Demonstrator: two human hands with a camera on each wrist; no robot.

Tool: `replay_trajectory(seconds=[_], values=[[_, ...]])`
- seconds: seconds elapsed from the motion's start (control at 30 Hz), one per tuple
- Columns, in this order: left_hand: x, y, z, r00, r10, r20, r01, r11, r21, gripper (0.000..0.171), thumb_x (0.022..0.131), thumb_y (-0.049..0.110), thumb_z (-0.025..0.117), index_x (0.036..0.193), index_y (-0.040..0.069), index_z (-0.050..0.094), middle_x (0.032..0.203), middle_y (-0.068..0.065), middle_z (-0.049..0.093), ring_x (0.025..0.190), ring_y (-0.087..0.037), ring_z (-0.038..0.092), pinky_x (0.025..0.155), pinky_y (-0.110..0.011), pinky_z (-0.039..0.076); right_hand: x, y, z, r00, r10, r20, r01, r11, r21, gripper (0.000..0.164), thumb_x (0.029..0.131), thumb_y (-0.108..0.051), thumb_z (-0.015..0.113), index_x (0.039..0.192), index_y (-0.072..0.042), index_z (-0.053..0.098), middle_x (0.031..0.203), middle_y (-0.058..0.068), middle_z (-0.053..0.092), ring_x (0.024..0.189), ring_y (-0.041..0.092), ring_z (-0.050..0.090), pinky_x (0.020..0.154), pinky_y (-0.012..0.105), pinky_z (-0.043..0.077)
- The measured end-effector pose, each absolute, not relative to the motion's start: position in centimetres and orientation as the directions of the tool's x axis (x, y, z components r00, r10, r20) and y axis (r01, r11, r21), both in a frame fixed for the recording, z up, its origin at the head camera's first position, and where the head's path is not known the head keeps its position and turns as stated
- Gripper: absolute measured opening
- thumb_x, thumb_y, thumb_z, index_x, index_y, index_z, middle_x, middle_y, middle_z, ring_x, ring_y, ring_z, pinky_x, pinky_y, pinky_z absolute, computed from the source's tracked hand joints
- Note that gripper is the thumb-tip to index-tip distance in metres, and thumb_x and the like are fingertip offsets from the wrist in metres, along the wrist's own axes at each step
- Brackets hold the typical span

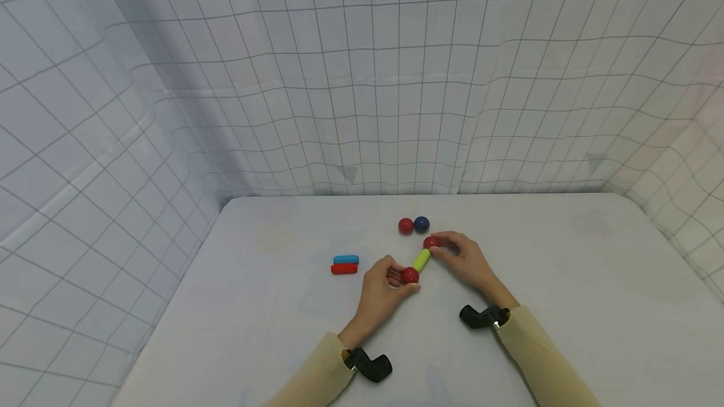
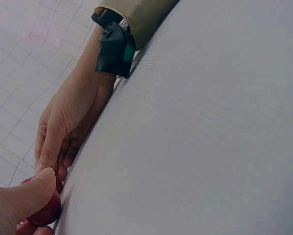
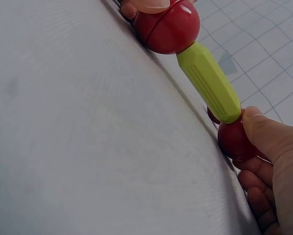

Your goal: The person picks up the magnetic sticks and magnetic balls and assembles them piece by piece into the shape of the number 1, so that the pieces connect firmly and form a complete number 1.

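A yellow-green stick joins two red balls end to end, just over the white table. My left hand grips the nearer red ball, thumb on one side and fingers on the other. At the far end, my right hand pinches the other red ball between thumb and fingers. In the left wrist view the left thumb lies across its ball, and the stick is hidden there.
Behind the right hand, a loose red ball and a dark blue ball sit side by side. Left of the left hand lie a blue stick and a red stick. Gridded white curtains surround the table.
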State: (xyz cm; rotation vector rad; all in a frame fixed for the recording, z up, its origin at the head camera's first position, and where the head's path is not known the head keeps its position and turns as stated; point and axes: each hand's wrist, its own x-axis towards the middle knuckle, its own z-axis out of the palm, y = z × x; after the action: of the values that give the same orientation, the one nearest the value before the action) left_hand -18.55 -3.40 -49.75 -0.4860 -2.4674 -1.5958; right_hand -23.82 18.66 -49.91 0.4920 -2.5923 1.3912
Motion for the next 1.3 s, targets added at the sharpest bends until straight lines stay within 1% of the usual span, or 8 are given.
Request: replay_trajectory(seconds=[0.4,0.67,0.93,1.3], values=[[-18.45,-3.35,-49.62,-0.937,0.175,0.301,0.345,0.353,0.87,0.033,0.072,0.016,0.085,0.092,0.012,0.059,0.09,0.0,0.062,0.073,-0.008,0.061,0.065,-0.023,0.052,-23.75,18.64,-49.83,-0.935,-0.208,0.286,-0.354,0.52,-0.777,0.038,0.09,-0.031,0.067,0.119,-0.008,0.062,0.113,0.006,0.064,0.105,0.023,0.056,0.09,0.046,0.043],[-18.31,-3.37,-49.53,-0.946,0.17,0.275,0.319,0.339,0.885,0.034,0.071,0.02,0.085,0.093,0.012,0.06,0.087,0.002,0.063,0.07,-0.007,0.061,0.066,-0.023,0.052,-23.74,18.66,-49.92,-0.934,-0.203,0.292,-0.356,0.519,-0.777,0.037,0.09,-0.031,0.066,0.119,-0.009,0.063,0.11,0.005,0.065,0.104,0.023,0.057,0.089,0.046,0.043],[-18.26,-3.41,-49.36,-0.95,0.19,0.247,0.298,0.321,0.899,0.033,0.073,0.02,0.084,0.095,0.01,0.063,0.088,0.001,0.065,0.071,-0.007,0.062,0.067,-0.023,0.052,-23.86,18.65,-50.01,-0.932,-0.194,0.307,-0.363,0.523,-0.771,0.035,0.09,-0.027,0.067,0.12,-0.01,0.063,0.106,0.004,0.066,0.101,0.023,0.057,0.087,0.045,0.042],[-18.25,-3.41,-49.39,-0.952,0.2,0.233,0.287,0.309,0.907,0.031,0.072,0.019,0.084,0.095,0.008,0.065,0.084,0.0,0.067,0.072,-0.006,0.064,0.066,-0.022,0.052,-23.73,18.79,-49.86,-0.937,-0.194,0.292,-0.35,0.519,-0.779,0.039,0.091,-0.031,0.065,0.123,-0.01,0.062,0.109,0.005,0.065,0.103,0.023,0.056,0.088,0.046,0.042]])
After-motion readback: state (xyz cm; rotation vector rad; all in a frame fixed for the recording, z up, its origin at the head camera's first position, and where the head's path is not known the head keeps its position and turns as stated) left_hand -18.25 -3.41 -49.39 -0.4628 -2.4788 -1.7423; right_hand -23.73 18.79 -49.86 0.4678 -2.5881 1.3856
